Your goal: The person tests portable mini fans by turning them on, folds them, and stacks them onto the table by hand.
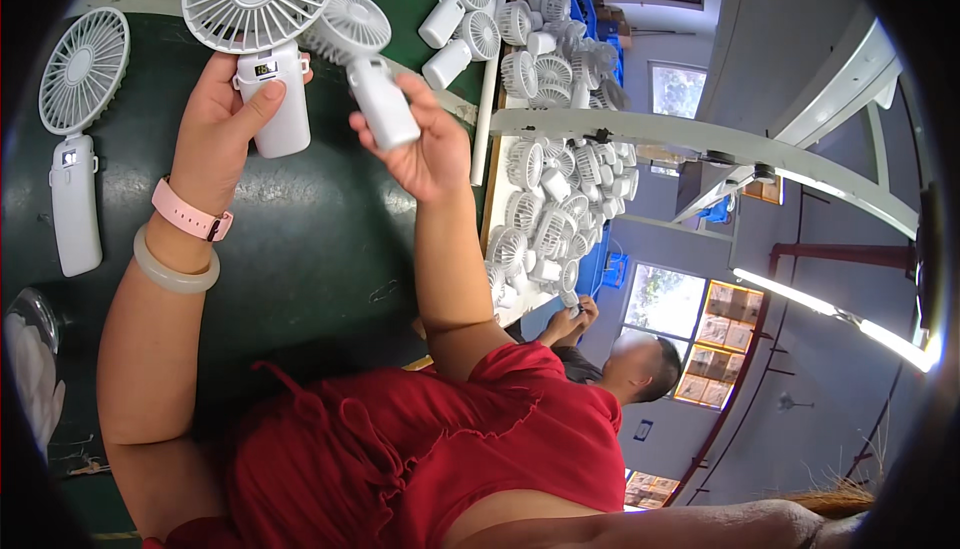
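Observation:
My left hand (222, 114) is closed around the handle of a white handheld fan (284, 121), thumb across its front below a small lit display. That fan's round slatted head points away from me. In my right hand (438, 144) is a second white handheld fan (384, 107), gripped by its handle between thumb and fingers and slightly smeared by motion. Its head sits right beside the first fan's head, partly overlapping it in view; whether they touch I cannot tell. A third white fan (76, 204) lies on the dark green table surface (300, 239) at my left.
Several white fans (468, 19) lie on green at the far right. Beyond a pale rail (490, 79), many more fans (555, 209) are heaped on a long surface. A person (635, 369) works beside that heap. A clear bag with white contents (32, 374) lies near left.

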The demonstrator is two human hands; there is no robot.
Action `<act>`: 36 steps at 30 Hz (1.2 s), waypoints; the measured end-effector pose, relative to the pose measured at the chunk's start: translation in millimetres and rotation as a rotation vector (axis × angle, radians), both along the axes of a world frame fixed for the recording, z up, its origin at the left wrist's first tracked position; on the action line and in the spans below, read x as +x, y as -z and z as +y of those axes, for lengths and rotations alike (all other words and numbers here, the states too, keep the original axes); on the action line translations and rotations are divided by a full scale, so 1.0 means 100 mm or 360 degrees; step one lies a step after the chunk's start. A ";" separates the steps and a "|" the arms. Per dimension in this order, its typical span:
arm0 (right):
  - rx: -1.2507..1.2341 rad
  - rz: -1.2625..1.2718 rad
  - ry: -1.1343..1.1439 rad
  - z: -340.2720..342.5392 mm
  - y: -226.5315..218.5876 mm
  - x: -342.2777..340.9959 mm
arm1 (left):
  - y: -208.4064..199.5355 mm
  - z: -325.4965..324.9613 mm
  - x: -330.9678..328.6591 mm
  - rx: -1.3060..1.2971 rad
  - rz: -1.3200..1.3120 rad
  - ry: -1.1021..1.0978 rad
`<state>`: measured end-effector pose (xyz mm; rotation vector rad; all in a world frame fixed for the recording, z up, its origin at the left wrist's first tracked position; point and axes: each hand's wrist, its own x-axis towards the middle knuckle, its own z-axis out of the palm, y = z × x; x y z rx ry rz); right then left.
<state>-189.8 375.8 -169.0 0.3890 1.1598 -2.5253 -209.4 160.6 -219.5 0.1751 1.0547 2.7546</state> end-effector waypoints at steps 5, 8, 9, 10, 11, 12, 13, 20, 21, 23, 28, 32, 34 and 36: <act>0.1480 0.0017 -0.0052 0.11 0.03 0.26 | -0.02 0.00 0.00 -0.0018 -0.0022 -0.0004; 0.3173 0.0862 -0.0184 -0.18 0.08 0.31 | -0.01 -0.02 -0.01 -0.0006 -0.0030 -0.0007; 0.3147 0.0765 -0.0250 -0.25 0.09 0.29 | -0.01 -0.01 -0.01 0.0006 -0.0044 0.0011; 0.3118 0.0669 -0.0315 -0.29 0.13 0.26 | -0.01 -0.01 -0.01 0.0019 -0.0059 0.0028; 0.3074 0.0731 -0.0212 -0.23 0.22 0.20 | -0.03 -0.01 -0.01 0.0024 -0.0055 0.0029; 0.3079 0.0737 -0.0211 -0.20 0.26 0.11 | -0.04 -0.01 -0.01 0.0021 -0.0071 0.0041; 0.2383 0.0594 -0.0111 -0.17 0.29 0.02 | -0.04 0.00 -0.02 0.0016 -0.0087 0.0052; -0.0753 0.0384 -0.0387 -0.38 0.30 -0.23 | 0.04 -0.10 -0.03 0.0073 -0.0255 0.0043; -0.0945 0.0389 -0.0441 -0.39 0.32 -0.24 | 0.03 -0.11 -0.04 0.0073 -0.0258 0.0047; -0.0901 0.0407 -0.0461 -0.36 0.34 -0.25 | 0.03 -0.11 -0.04 0.0020 -0.0242 0.0104; -0.0617 0.0403 -0.0362 -0.30 0.46 -0.23 | 0.00 -0.08 -0.02 0.0088 -0.0179 0.0228; 0.0077 0.0569 -0.0097 -0.37 0.45 -0.20 | -0.09 -0.07 0.07 0.0261 -0.0275 0.0352; 0.0189 0.0452 0.0056 -0.49 0.36 -0.17 | -0.06 -0.10 0.04 0.0247 -0.0287 0.0366; 0.0334 0.0476 0.0024 -0.44 0.33 -0.19 | -0.02 -0.10 0.03 0.0250 -0.0297 0.0397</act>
